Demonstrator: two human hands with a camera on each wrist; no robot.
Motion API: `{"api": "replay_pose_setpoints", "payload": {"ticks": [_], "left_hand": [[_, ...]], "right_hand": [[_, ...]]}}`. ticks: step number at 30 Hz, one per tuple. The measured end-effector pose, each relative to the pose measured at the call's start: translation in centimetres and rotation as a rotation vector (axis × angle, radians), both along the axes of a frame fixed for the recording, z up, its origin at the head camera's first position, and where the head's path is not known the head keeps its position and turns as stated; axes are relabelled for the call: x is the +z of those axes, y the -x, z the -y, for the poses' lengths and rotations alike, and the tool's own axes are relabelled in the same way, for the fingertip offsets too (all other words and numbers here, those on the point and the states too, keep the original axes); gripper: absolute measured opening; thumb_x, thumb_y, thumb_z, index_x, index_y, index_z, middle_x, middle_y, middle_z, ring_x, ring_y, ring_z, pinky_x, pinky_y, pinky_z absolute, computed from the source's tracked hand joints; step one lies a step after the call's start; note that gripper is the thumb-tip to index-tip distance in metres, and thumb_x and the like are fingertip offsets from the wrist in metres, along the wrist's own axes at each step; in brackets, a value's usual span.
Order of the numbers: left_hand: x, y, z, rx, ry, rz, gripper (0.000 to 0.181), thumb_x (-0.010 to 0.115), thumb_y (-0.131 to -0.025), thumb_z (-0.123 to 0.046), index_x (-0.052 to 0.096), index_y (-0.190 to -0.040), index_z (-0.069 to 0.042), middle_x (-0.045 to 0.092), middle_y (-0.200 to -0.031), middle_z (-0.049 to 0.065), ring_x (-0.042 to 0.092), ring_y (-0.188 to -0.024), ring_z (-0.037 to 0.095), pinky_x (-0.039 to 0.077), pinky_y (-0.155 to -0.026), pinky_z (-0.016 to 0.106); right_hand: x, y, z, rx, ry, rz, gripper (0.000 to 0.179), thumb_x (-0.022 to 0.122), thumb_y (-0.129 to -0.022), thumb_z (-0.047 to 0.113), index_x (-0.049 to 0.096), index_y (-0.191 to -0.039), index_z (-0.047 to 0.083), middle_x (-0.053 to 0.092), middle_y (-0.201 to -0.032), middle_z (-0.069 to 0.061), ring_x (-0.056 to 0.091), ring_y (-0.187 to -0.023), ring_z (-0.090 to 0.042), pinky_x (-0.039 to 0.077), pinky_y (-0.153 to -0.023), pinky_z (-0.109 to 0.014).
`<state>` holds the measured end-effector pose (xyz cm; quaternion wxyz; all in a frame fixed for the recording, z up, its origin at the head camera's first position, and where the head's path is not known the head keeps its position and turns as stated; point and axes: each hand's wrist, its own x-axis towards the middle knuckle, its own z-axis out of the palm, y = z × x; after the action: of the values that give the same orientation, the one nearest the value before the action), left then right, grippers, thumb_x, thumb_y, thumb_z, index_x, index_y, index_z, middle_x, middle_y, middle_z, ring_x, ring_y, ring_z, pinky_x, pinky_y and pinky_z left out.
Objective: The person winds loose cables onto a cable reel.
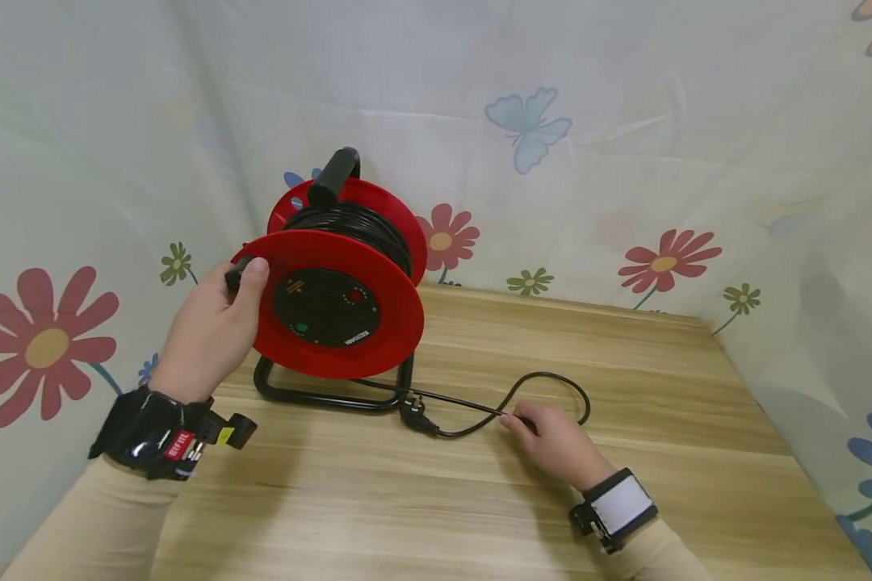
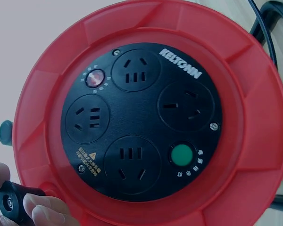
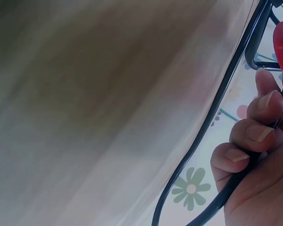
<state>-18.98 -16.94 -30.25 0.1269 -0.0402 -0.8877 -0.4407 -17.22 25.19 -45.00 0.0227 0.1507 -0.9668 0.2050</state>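
Note:
A red cable reel [image 1: 341, 298] with black cable wound on its drum stands on the wooden table, at the left in the head view. My left hand [image 1: 218, 323] grips the small black crank knob [image 2: 19, 202] at the edge of the reel's front disc. Four-sided black tubing makes the reel's stand [image 1: 327, 397]. In my right hand [image 1: 552, 440] the loose black cable [image 3: 212, 207] runs through curled fingers. From there it stretches to the reel's underside and also loops back on the table to a black plug [image 1: 416, 413]. Sockets and a green button [image 2: 182, 155] show on the reel's face.
A black carrying handle [image 1: 334, 177] tops the reel. Behind and at both sides of the wooden table [image 1: 668, 387] hangs a pale cloth [image 1: 625, 161] printed with flowers and a butterfly. The cable's loop [image 1: 584, 395] lies just beyond my right hand.

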Motion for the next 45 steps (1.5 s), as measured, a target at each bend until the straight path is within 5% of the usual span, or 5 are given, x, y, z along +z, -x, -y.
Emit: {"api": "replay_pose_setpoints", "payload": {"ticks": [10,16,22,32,45], "left_hand": [[1.0,0.0,-1.5,0.068,0.134,-0.009,0.067,0.028,-0.096,-0.059,0.045,-0.124,0.000,0.060,-0.107,0.022,0.055,-0.089,0.038,0.050,-0.072,0.058],[0.7,0.1,-1.6,0.058,0.120,-0.010,0.063,0.027,-0.096,-0.059,0.045,-0.115,-0.001,0.053,-0.091,0.018,0.051,-0.082,0.033,0.045,-0.061,0.045],[0.2,0.2,-1.4,0.069,0.079,-0.043,0.059,0.028,-0.097,-0.057,0.045,-0.107,-0.001,0.047,-0.085,0.016,0.048,-0.078,0.031,0.038,-0.054,0.039],[-0.2,0.0,-1.3,0.102,0.076,-0.068,0.058,0.028,-0.098,-0.055,0.046,-0.098,0.000,0.051,-0.080,0.017,0.051,-0.073,0.031,0.041,-0.051,0.037],[-0.6,0.0,-1.0,0.059,0.066,-0.080,0.057,0.028,-0.100,-0.050,0.053,-0.104,0.001,0.056,-0.082,0.019,0.051,-0.067,0.030,0.040,-0.043,0.034]], "right_hand": [[0.4,-0.1,0.2,0.018,0.004,0.003,0.031,0.056,-0.095,0.035,0.050,-0.067,0.024,0.037,-0.055,0.010,0.038,-0.048,-0.005,0.032,-0.044,-0.024],[0.7,-0.2,-0.6,-0.004,-0.018,0.010,0.035,0.053,-0.094,0.044,0.049,-0.065,0.024,0.039,-0.055,0.009,0.039,-0.048,-0.005,0.032,-0.043,-0.025],[1.7,-0.8,-4.0,-0.076,-0.036,-0.014,0.047,0.050,-0.089,0.060,0.050,-0.061,0.022,0.040,-0.055,0.007,0.038,-0.048,-0.007,0.032,-0.044,-0.025],[4.1,-2.3,-8.9,-0.127,0.002,-0.062,0.042,0.058,-0.090,0.049,0.053,-0.064,0.016,0.041,-0.054,0.005,0.038,-0.047,-0.010,0.031,-0.044,-0.025],[3.4,-3.3,-13.8,-0.215,0.002,-0.080,0.040,0.062,-0.088,0.046,0.051,-0.063,0.017,0.041,-0.056,0.004,0.038,-0.049,-0.010,0.030,-0.045,-0.024]]}}
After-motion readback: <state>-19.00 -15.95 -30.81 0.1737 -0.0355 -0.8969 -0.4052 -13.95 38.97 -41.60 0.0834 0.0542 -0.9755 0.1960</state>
